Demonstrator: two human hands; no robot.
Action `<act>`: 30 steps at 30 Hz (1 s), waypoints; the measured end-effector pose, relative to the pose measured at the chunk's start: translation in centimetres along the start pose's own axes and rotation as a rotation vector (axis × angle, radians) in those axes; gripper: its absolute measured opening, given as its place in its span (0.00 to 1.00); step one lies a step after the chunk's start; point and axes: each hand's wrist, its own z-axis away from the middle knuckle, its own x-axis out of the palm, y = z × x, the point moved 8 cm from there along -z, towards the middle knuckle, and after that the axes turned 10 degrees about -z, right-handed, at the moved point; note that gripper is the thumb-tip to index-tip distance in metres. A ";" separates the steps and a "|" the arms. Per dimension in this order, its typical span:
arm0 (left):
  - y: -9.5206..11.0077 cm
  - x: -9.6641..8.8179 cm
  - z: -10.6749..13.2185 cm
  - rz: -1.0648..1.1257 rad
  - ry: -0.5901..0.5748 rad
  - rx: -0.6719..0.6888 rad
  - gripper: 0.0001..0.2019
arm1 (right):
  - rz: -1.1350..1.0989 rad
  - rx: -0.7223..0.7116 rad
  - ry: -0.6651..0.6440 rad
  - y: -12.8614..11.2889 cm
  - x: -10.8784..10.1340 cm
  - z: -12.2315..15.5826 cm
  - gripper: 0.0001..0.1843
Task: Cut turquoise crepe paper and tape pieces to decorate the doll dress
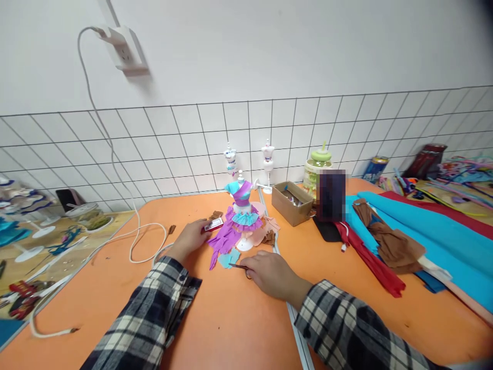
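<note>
Left hand (191, 239): the fingers are curled and touch a small red-and-white box (214, 225); whether they grip it, I cannot tell.
Right hand (269, 272): the fingers are closed on small scissors (240, 266), whose blades point at a blue scrap (227, 258).
Dressed mannequin (243, 198): it stands upright on the orange worktop (231, 324), just beyond both hands.

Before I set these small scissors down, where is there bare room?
Bare orange tabletop lies between the black-and-white plaid sleeves, and between the brown cardboard box and the right hand. Crowded: around the purple-and-turquoise dress, where purple fabric scraps spread.
</note>
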 end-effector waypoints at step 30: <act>2.1 -1.8 5.2 -0.092 0.114 0.183 0.23 | -0.321 0.018 0.045 0.1 -0.2 0.3 0.10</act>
